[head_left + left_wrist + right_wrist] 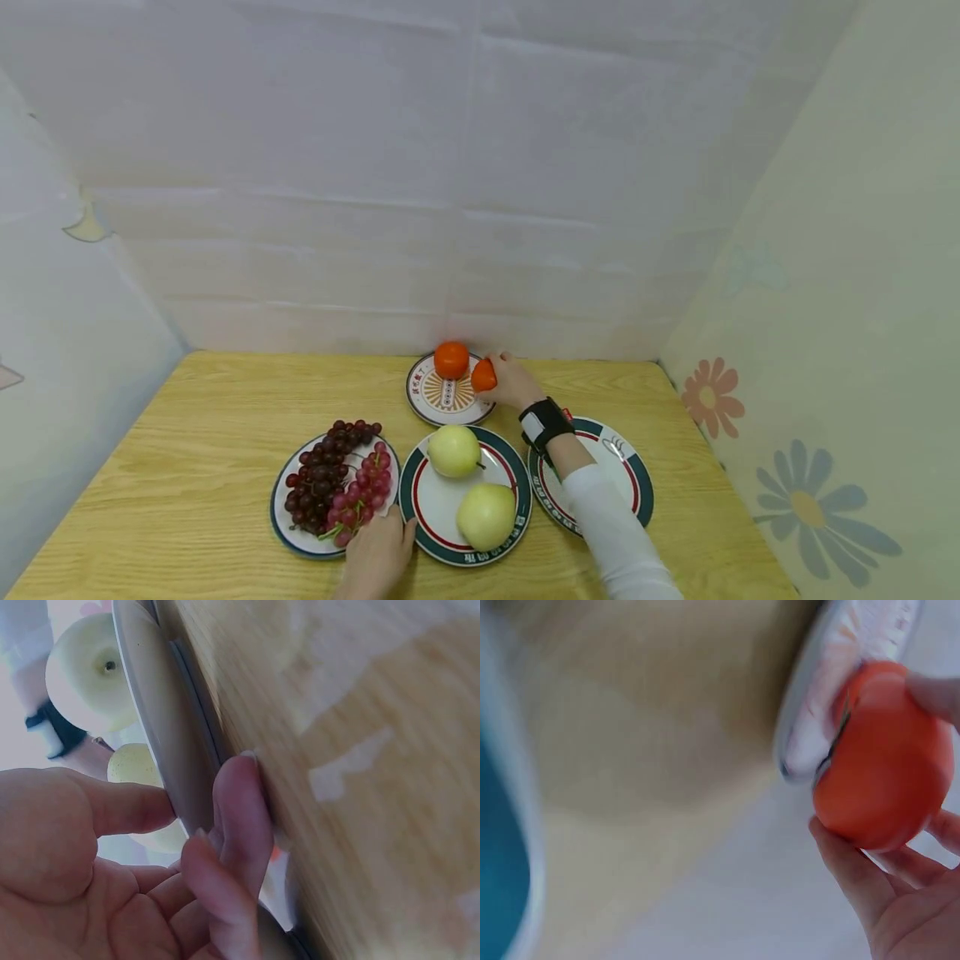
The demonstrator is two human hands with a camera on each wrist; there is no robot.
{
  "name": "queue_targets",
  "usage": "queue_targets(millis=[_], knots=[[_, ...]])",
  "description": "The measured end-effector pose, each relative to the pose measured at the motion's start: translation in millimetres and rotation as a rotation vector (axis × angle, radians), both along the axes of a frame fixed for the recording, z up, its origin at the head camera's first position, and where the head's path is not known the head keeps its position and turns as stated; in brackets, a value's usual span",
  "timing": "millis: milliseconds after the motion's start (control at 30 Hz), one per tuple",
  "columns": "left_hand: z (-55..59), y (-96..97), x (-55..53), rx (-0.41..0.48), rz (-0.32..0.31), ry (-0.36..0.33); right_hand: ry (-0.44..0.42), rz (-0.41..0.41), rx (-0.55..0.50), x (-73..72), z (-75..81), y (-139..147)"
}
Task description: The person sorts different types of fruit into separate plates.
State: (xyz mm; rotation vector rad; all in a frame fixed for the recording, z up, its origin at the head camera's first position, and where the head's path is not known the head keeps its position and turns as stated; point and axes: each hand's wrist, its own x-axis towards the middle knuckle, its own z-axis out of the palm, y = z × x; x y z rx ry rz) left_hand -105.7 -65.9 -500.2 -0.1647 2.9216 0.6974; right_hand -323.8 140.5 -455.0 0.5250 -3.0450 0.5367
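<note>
At the back, my right hand [516,382] grips a tomato [889,761] by its sides, with thumb and fingers spread around it and the green stem end showing. It is close over the right side of a small patterned plate [438,408], where another tomato [452,360] sits. Low in front, my left hand [377,552] is between the grape plate and the green-rimmed pear plate [431,542]. Its thumb touches the pear plate's rim in the left wrist view, and curled fingers lie by the underside. Two yellow-green pears [486,517] rest on that plate.
On the left, a plate [283,533] holds dark grapes [318,479] and pink grapes [363,492]. Another green-rimmed plate [643,492] is partly under my right forearm. The wooden table [202,467] meets a cloth-covered wall [300,275] at the back.
</note>
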Motion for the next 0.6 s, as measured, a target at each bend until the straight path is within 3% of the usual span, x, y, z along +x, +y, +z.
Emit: queue_targets(millis=[167, 300, 433, 600], knots=[[1.6, -0.3, 0.4, 0.004, 0.003, -0.001, 0.033, 0.02, 0.031, 26.7, 24.1, 35], [2.5, -1.0, -0.5, 0.006, 0.005, 0.006, 0.023, 0.005, 0.048, 48.9, 34.6, 67], [2.6, -2.2, -2.9, 0.0, 0.002, -0.013, 0.031, -0.015, 0.061, 65.7, 30.9, 98], [4.0, -2.5, -6.0, 0.001, -0.004, -0.046, 0.039, -0.066, 0.078, 82.6, 15.3, 131]])
